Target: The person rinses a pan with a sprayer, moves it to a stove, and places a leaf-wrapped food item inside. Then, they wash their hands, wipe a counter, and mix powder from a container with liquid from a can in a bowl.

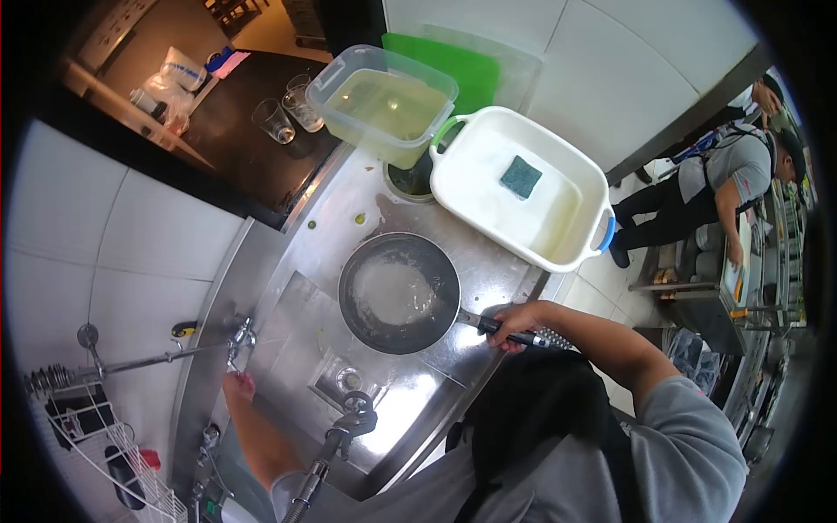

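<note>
My right hand [514, 325] is wrapped around the black handle of a frying pan [359, 329]. The pan is held level over the steel sink, with a thin layer of cloudy, whitish liquid across its dark bottom. At the left wall, my left hand [239, 384] is closed at the small lever of a metal tap [241, 334]; the fingers are small and partly hidden here. Below the pan, a spray nozzle [357, 418] on a flexible hose hangs over the sink [292, 349], near the drain [350, 381].
A white tub [475, 205] holds a green scouring pad [521, 178]. Beside it stand a clear plastic container [336, 122] of yellowish liquid and a green board [475, 74]. Glasses [274, 122] rest on a dark counter. A wire rack [122, 462] hangs left. Another person [741, 166] works at right.
</note>
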{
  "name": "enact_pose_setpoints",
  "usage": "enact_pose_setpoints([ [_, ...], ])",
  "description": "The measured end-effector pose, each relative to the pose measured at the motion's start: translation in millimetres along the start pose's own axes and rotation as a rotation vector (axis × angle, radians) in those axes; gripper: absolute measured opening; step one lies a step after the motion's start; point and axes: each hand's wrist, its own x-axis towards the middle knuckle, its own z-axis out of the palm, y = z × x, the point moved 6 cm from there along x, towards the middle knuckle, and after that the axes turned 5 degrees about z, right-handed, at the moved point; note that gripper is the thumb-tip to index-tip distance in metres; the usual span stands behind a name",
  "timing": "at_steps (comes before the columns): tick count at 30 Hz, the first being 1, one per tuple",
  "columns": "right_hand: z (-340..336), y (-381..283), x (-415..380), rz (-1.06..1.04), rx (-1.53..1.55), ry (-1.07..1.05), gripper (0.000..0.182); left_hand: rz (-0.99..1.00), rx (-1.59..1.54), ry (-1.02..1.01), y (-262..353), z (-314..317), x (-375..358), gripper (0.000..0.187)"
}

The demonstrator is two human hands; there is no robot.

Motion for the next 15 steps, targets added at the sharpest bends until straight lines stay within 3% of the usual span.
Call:
enact_pose_setpoints([
  [2,9,3,3,-0.061,0.047,-0.008,0.026,-0.056,-0.105,0.024,4,-2,-4,0.01],
  [4,19,1,4,-0.146,-0.009,0.01,0.023,-0.089,-0.303,-0.137,7,9,2,0.019],
  [7,29,-3,-2,-0.232,-0.093,0.075,0.026,-0.084,-0.482,-0.215,20,16,8,0.025],
  [8,32,-7,-6,-0.24,-0.12,0.109,0.026,-0.087,-0.486,-0.222,24,22,8,0.025],
  [10,30,-7,-7,-0.234,-0.145,0.149,0.027,-0.023,-0.535,0.059,42,25,2,0.034],
  [14,31,-6,-3,-0.252,-0.224,0.163,0.024,-0.054,-0.35,-0.033,40,22,-6,0.041],
  [15,31,-5,-3,-0.264,-0.205,0.142,0.024,0.076,-0.283,-0.075,36,25,-21,0.04],
])
